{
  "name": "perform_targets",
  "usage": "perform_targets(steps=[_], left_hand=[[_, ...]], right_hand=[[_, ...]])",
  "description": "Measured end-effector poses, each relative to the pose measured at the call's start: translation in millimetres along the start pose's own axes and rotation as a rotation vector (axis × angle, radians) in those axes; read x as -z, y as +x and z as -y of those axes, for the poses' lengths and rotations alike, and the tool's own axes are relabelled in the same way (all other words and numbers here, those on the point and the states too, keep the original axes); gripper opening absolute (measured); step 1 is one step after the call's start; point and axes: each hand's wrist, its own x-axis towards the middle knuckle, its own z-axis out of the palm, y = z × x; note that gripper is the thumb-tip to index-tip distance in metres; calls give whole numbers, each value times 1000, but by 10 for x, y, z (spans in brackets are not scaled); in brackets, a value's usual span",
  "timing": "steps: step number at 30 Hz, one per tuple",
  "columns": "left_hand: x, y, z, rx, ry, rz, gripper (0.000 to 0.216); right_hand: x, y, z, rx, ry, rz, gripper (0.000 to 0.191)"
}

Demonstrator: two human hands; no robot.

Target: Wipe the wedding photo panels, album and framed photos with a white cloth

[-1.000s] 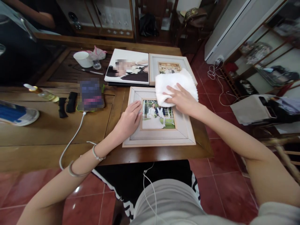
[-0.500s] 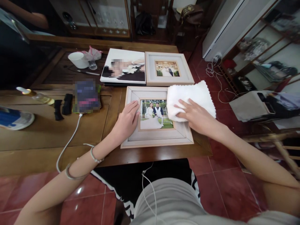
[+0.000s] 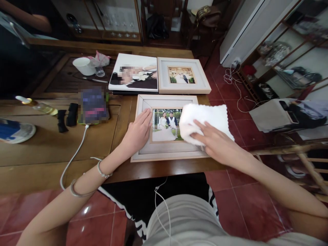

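A pale wooden picture frame (image 3: 164,152) with a wedding photo lies flat at the table's near edge. My left hand (image 3: 138,131) rests flat on its left border, fingers stretched out. My right hand (image 3: 217,143) presses a white cloth (image 3: 205,118) onto the frame's lower right part, fingers laid on the cloth. The cloth hides the right side of the photo.
Behind lie a second framed photo (image 3: 183,77) and a white photo album (image 3: 134,73). To the left are a phone on a white cable (image 3: 93,104), black clips (image 3: 66,116), a small bottle (image 3: 38,106), a white cup (image 3: 83,65) and the wooden table (image 3: 51,143).
My right hand has slid the cloth from the frame's top right corner down along its right side to the lower right. My left hand has stayed on the left border.
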Motion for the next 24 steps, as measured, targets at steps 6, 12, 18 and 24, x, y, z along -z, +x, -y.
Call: perform_targets(steps=[6,12,18,24], left_hand=[[-14,-1,10,-7,-3,-7,50],[-38,-7,-10,47,-90,-72,48],[-49,-17,-20,50,-109,-92,47],[-69,-13,-1,54,-82,-80,48]], right_hand=[[-249,700,-553,-136,-45,-196,72],[-229,886,-524,-69,-132,-147,61],[-22,269,36,33,-79,41,57],[256,-336,387,144,53,97,54]])
